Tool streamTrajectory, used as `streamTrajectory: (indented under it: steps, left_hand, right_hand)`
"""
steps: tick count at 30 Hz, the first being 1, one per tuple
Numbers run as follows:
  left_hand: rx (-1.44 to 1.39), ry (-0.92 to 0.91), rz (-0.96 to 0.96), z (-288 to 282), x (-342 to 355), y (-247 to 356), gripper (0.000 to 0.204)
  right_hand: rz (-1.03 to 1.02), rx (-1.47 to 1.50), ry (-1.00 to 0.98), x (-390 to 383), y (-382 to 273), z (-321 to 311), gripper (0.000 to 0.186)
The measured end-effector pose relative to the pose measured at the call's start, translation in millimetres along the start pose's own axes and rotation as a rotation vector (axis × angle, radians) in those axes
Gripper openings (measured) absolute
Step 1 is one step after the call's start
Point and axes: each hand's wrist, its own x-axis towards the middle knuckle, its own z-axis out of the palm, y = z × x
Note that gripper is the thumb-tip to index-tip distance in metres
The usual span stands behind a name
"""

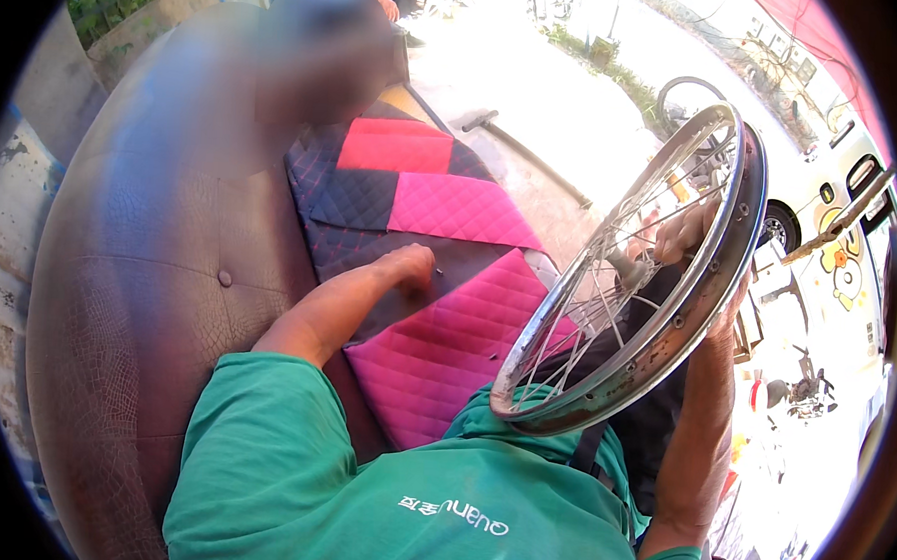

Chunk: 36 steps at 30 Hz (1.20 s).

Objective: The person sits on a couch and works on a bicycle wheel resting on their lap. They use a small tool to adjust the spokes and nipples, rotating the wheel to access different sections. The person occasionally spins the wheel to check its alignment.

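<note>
A bare bicycle wheel (744, 208), its metal rim rust-marked and its spokes partly loose or bunched, stands tilted on my lap at the right. Behind the spokes, my right hand (679, 235) grips the wheel near its hub (629, 271), with the fingers curled. My left hand (409, 266) is closed over the sofa seat, to the left of the wheel. A small shiny bit shows at its fingertips, too tiny to name. Beneath that hand spreads a pink and dark quilted cover (446, 330).
The brown tufted sofa back (221, 220) rises along my left. A blurred shape, seemingly a person (323, 64), is at the sofa's far end. A long-handled tool (534, 159) lies on the bright ground. Beyond are a bicycle (689, 95) and a white vehicle (847, 212).
</note>
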Motion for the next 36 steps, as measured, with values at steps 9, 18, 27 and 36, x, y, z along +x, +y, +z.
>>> streamTrajectory:
  steps: [9,18,27,36]
  left_hand:
    - [0.17,0.268,0.189,-14.7,32.0,4.3,0.029]
    - [0.074,-0.053,0.986,85.1,-6.6,109.5,0.028]
    - [0.183,-0.116,0.71,102.8,-41.1,119.1,0.033]
    - [0.144,0.156,0.475,124.4,-23.2,120.7,0.032]
  right_hand:
    - [-0.004,0.127,-0.009,-0.9,8.7,-13.0,0.034]
    - [-0.033,-0.031,0.039,-4.1,7.2,-10.5,0.02]
    - [0.091,-0.277,0.191,-1.9,-5.8,-3.4,0.032]
    - [0.037,-0.249,0.201,-5.0,-3.0,-13.5,0.028]
